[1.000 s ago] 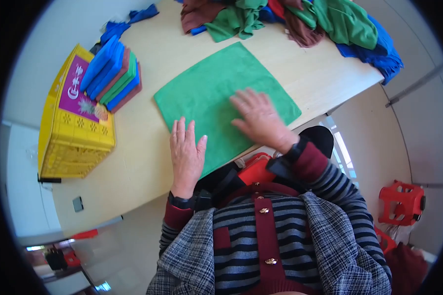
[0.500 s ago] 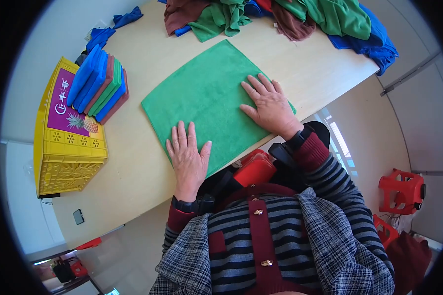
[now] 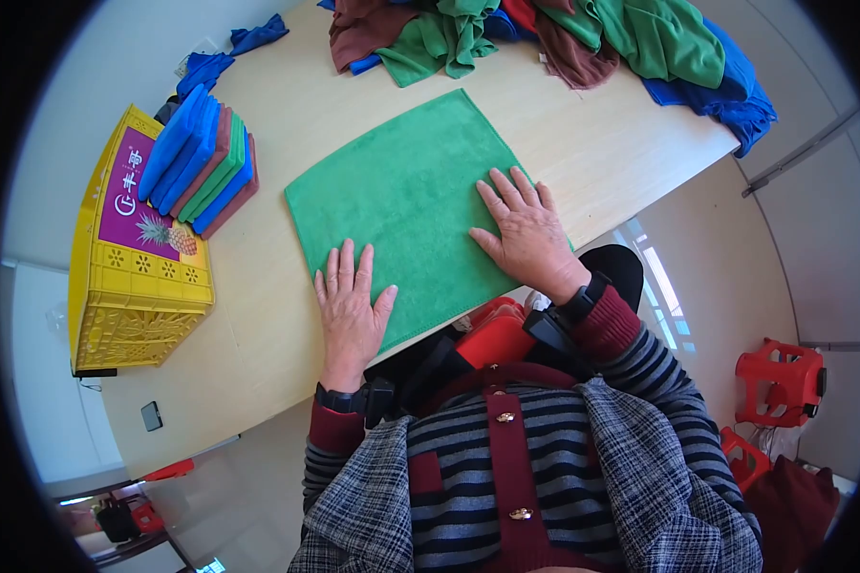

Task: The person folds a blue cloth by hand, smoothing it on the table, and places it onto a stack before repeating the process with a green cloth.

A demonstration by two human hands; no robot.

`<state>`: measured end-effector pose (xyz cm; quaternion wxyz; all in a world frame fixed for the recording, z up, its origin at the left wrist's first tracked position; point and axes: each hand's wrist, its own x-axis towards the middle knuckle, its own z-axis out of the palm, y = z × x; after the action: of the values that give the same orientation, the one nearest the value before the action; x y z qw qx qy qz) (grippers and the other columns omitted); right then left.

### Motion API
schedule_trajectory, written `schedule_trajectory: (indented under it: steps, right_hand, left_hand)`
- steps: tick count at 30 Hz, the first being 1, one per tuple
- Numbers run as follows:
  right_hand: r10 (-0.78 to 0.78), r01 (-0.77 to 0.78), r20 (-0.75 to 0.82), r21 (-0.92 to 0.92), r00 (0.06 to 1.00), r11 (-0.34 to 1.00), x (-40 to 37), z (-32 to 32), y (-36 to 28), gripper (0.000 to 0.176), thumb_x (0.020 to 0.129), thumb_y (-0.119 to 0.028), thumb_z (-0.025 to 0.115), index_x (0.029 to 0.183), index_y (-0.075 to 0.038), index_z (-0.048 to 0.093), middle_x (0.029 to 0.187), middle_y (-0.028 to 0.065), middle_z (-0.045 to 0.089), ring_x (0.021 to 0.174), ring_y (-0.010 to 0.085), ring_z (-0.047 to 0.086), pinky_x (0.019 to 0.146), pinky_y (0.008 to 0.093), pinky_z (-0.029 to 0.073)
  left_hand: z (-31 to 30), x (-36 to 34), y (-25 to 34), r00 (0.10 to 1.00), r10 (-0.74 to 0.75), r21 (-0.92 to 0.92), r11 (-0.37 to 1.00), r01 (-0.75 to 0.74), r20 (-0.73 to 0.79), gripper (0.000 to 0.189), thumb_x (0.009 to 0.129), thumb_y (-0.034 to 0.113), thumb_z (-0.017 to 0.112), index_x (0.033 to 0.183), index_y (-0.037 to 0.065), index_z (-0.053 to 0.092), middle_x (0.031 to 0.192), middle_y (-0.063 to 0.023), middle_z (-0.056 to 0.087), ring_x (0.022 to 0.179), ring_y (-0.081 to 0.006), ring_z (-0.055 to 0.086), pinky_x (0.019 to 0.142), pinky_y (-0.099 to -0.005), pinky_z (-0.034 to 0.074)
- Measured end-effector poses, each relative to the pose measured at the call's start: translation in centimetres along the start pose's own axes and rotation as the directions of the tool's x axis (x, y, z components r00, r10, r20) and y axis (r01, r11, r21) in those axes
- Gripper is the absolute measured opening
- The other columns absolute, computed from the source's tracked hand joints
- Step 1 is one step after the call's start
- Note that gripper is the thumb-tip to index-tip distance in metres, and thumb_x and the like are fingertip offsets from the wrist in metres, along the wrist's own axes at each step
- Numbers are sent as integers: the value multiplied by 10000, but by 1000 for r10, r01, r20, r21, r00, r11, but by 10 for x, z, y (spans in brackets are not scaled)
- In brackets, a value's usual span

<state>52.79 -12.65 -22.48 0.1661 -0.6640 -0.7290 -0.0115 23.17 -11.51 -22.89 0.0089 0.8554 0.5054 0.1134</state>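
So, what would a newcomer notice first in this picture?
First the green cloth, spread flat on the table with the left hand and right hand laid open on its near edge. Then the yellow crate at the left, with a stack of folded cloths at its right side, and the heap of loose cloths at the far edge.

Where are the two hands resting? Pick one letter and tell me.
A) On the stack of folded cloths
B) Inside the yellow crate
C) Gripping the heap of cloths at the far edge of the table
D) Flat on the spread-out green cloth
D: the left hand and the right hand both lie palm down with open fingers on the near part of the green cloth, which is spread flat on the table.
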Motion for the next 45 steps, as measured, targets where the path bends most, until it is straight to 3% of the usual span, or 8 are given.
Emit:
schedule_trajectory:
  steps: [5, 8, 12, 29, 32, 37, 39, 45]
  right_hand:
    - [65, -48, 153, -112, 986, 993, 10, -14, -12, 677, 996, -486, 558, 1525, -75, 456, 1597, 161, 411, 1509, 382, 318, 1232, 562, 238]
    - [-80, 80, -27, 0, 996, 997, 17, 5, -30, 678, 989, -486, 573, 1523, -82, 463, 1596, 157, 414, 1503, 383, 327, 1231, 566, 240]
    - [-215, 211, 45, 85, 976, 974, 18, 22, -48, 682, 985, -489, 578, 1523, -84, 466, 1596, 146, 417, 1501, 373, 333, 1236, 552, 240]
    - [-2, 1, -28, -38, 1000, 999, -1, -1, 48, 659, 1022, -492, 523, 1544, -99, 441, 1613, 138, 402, 1511, 364, 322, 1242, 512, 246]
    - [-13, 18, 142, -32, 990, 999, 0, -20, 58, 667, 1035, -474, 515, 1559, -76, 406, 1623, 159, 382, 1515, 369, 320, 1236, 514, 256]
    - [7, 2, 97, -94, 995, 996, 38, -33, 37, 699, 1035, -464, 527, 1578, -54, 363, 1635, 178, 356, 1512, 379, 325, 1230, 518, 266]
    - [-145, 150, 127, -29, 981, 988, 56, -16, 6, 741, 1037, -506, 499, 1595, -49, 327, 1654, 183, 320, 1531, 378, 291, 1237, 521, 248]
    - [-238, 247, 236, -9, 942, 969, 81, 26, -27, 788, 1035, -598, 406, 1599, -53, 328, 1668, 174, 295, 1559, 370, 225, 1259, 519, 188]
  left_hand:
    - [-7, 1, 3, 999, -44, -22, 999, 45, 25, 668, 1029, 420, 550, 1585, 92, 377, 1660, -164, 302, 1532, -377, 257, 1250, -544, 180]
    - [-8, 7, 1, 997, -71, -85, 994, 69, -23, 674, 1032, 430, 541, 1592, 99, 366, 1664, -163, 295, 1536, -376, 249, 1251, -551, 171]
    - [5, 11, -2, 998, -61, 8, 998, 60, 28, 680, 1038, 448, 523, 1600, 105, 353, 1671, -157, 283, 1544, -371, 237, 1254, -561, 154]
    - [-3, -17, -10, 996, -89, -29, 996, 90, 8, 655, 1020, 445, 563, 1566, 112, 421, 1649, -170, 328, 1526, -381, 278, 1241, -573, 190]
    - [-15, -22, -18, 996, -82, -34, 996, 83, 29, 659, 1020, 441, 564, 1568, 107, 413, 1649, -175, 326, 1524, -384, 278, 1240, -571, 195]
    - [-37, 1, -36, 992, -70, -139, 987, 83, 101, 678, 1026, 447, 554, 1579, 93, 384, 1659, -187, 297, 1529, -393, 265, 1241, -572, 190]
    - [-35, 28, -37, 1000, -14, -101, 995, 14, 5, 695, 1032, 459, 542, 1589, 87, 359, 1662, -193, 287, 1535, -396, 255, 1241, -573, 188]
    - [9, 72, -32, 997, 46, 34, 998, -49, 63, 728, 1043, 508, 503, 1611, 96, 309, 1669, -192, 274, 1548, -388, 233, 1242, -579, 176]
